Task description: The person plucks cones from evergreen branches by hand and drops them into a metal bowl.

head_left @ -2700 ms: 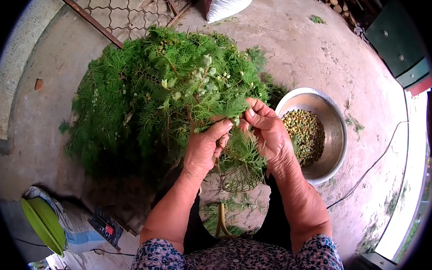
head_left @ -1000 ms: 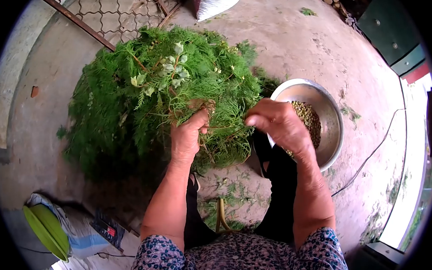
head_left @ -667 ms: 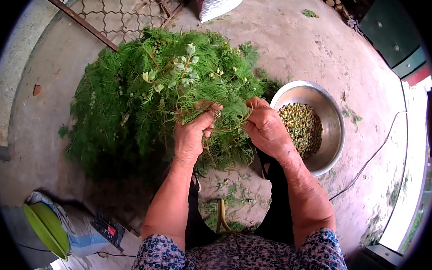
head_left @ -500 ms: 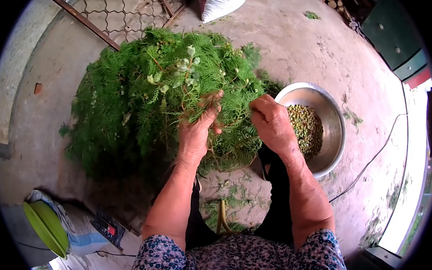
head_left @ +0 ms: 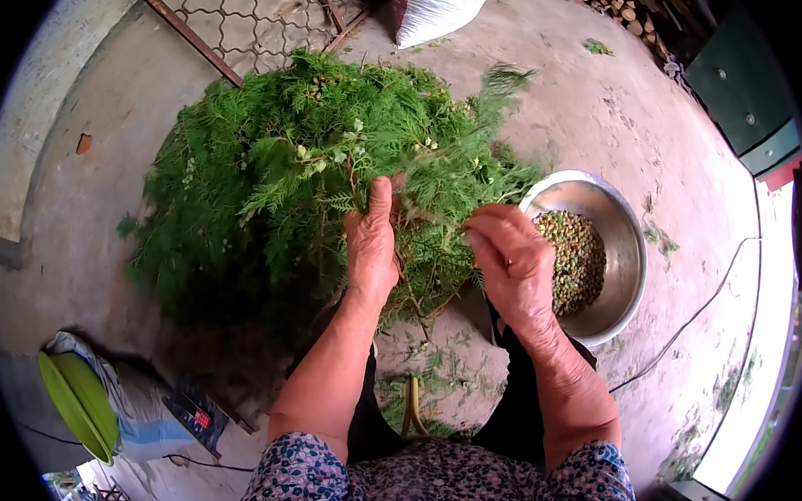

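Observation:
A big heap of feathery green conifer branches (head_left: pixel 228 177), some with pale green cones (head_left: pixel 347 150), lies in front of me. My left hand (head_left: pixel 372 243) is closed around a leafy branch (head_left: pixel 412 295) at the heap's near side, thumb pointing up. To its right, my right hand (head_left: pixel 516 263) has its fingers curled in a pinch; whether anything sits between the fingertips is hidden. It hovers beside a metal basin (head_left: pixel 630 258), partly in front of its left rim. Small greenish-brown cones or seeds (head_left: pixel 576 265) lie inside the basin.
A white sack (head_left: pixel 444 7) and a metal grille (head_left: pixel 257 24) are behind the heap. Firewood (head_left: pixel 618 4) and a dark green cabinet (head_left: pixel 738 83) stand at the far right. A green basin (head_left: pixel 76 399) leans at lower left. A cable (head_left: pixel 682 337) crosses the floor.
My left hand has turned more upright, and the foliage about it has shifted, with a blurred spray now swung out to the upper right. My right hand's pinch has loosened slightly. The view has shifted slightly.

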